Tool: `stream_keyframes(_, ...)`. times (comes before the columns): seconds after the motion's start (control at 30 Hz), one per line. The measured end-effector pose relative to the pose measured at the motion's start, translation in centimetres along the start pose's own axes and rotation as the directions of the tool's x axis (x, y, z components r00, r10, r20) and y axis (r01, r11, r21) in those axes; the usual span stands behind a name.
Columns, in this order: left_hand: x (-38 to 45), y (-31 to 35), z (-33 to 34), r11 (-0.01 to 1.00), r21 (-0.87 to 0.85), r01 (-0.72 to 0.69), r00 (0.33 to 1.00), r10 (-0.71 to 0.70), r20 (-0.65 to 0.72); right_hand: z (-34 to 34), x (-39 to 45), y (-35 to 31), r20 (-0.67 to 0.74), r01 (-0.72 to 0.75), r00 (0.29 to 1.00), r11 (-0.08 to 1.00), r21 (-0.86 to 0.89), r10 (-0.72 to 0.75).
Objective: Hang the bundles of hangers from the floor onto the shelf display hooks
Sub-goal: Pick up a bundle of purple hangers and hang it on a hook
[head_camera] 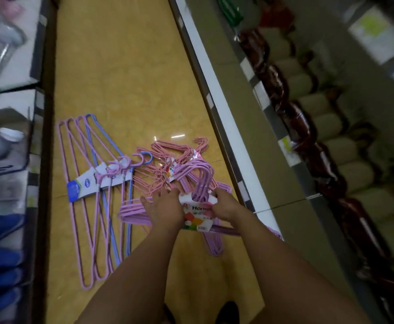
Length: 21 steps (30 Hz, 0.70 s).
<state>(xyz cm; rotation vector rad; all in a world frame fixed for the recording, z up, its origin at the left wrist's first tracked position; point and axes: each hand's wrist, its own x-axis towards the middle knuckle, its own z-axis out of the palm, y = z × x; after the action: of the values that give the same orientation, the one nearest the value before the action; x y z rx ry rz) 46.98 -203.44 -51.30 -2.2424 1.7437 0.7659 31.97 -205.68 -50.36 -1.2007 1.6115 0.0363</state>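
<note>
Over floor (121, 78) — both hands, left hand (165, 210), right hand (226, 204), gripping lilac hanger bundle (199, 181)

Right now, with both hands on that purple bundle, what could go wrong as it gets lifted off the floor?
1. The purple bundle lies across the pink bundle, so its hooks may snag and drag that one up too.
2. The left hand and right hand seem to grip mostly around the paper label, which might tear or slip.
3. The long hangers spread beside the feet could trip a step.
</note>
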Motion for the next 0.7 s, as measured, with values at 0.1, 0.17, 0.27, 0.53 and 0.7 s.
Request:
stream_keyframes(0.1,-3.6,-0.9,-6.0,1.0,0.004,-0.029,0.999,0.029,-0.035,-2.0,-5.2,-4.6,0.022,0.027,0.999,0.999,-0.022,-0.027)
stream_keyframes(0.17,-5.7,-1.3,-9.2,0.999,-0.017,-0.032,0.998,0.031,-0.059,-2.9,-8.1,-7.2,0.006,0.063,0.998,0.997,-0.041,-0.062)
stream_keyframes(0.27,-8.9,-2.5,-14.6,0.999,-0.036,-0.027,0.989,0.021,-0.145,-4.1,-12.7,-11.5,-0.02,0.144,0.989,0.984,-0.105,-0.146)
stream_keyframes(0.53,-16.8,-7.7,-25.8,0.968,-0.234,0.085,0.97,-0.134,-0.202,-3.8,-22.0,-20.8,-0.071,0.282,0.93,0.822,-0.494,-0.362)
stream_keyframes(0.7,-21.1,-12.1,-28.0,0.948,-0.308,0.079,0.955,-0.161,-0.251,-1.9,-25.6,-25.6,-0.064,0.339,0.875,0.703,-0.625,-0.479)
